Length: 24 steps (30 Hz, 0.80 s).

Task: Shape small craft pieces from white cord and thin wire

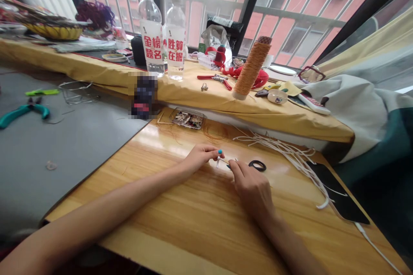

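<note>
Near the middle of the wooden table, my left hand (205, 154) is closed in a pinch on a short white cord piece (218, 162). My right hand (253, 182) faces it, with thumb and finger pressed together on a thin thread (225, 161) that runs toward the white piece. A small dark tip shows at the right fingertips; what it belongs to is unclear. Just beyond the right knuckles appears a black loop (257, 165), like a scissor handle. Whether it lies on the table or is held by the right hand, I cannot tell.
White cords (290, 154) spread at the right, over a black phone-like slab (338, 193). A clear box of beads (188, 118) sits at the back. The raised ledge holds bottles (176, 38), red-handled pliers (216, 78) and an orange thread spool (253, 68). Teal pliers (24, 111) lie left.
</note>
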### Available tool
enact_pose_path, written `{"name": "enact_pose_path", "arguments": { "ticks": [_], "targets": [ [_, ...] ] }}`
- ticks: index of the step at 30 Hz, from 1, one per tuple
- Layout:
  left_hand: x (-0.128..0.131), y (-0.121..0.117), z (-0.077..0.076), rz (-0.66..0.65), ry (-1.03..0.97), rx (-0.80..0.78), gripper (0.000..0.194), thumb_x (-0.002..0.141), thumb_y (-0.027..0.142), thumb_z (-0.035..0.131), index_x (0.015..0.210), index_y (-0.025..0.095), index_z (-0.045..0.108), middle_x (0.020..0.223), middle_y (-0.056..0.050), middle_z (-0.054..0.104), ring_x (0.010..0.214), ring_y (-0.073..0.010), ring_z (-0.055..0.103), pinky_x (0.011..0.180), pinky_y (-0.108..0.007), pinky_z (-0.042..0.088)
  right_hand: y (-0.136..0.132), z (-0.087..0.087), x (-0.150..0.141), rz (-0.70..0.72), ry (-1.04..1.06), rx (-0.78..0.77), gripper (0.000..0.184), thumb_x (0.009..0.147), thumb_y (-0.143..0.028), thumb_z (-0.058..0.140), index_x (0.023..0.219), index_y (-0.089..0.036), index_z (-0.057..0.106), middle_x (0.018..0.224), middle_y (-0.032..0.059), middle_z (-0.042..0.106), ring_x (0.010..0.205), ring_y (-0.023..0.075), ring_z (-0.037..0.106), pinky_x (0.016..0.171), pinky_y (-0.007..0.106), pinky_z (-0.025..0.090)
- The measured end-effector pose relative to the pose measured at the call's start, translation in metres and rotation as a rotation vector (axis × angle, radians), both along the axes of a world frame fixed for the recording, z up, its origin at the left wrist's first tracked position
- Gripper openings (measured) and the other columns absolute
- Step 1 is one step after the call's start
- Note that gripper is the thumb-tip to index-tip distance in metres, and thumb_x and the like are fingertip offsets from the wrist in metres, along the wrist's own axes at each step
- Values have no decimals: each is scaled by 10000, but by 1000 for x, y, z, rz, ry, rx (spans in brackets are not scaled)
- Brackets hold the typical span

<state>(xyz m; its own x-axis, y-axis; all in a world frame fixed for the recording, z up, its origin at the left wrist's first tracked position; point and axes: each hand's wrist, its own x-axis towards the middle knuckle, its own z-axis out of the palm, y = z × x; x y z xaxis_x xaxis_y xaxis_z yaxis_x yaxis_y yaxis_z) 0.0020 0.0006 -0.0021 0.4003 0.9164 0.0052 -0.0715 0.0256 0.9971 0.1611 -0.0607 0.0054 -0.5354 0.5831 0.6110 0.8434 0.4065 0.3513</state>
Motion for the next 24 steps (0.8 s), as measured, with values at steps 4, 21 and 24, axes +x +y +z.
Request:
{"name": "enact_pose_path", "arguments": {
  "ticks": [4,21,24],
  "targets": [
    [0,-1,1,-5,-7,14,245,645,358,574,653,127,655,603,-14,558,635,-122,460,600,-220,325,-4,2,-5,-54,96,-26,212,805,-75,396,871,-143,585,725,41,610,559,126,458,555,246,285],
    [0,-4,3,-50,-6,67,213,683,323,554,676,128,638,641,-6,556,658,-112,461,621,-209,339,2,-1,8,109,-41,-66,183,840,-108,373,921,-138,535,648,12,584,535,99,487,497,225,262],
    [0,-4,3,-47,-1,69,213,684,320,551,674,125,637,615,-1,545,629,-105,450,596,-206,328,2,2,7,158,-56,-31,199,834,-72,366,933,-117,533,727,39,621,603,113,519,552,228,300]
  ]
}}
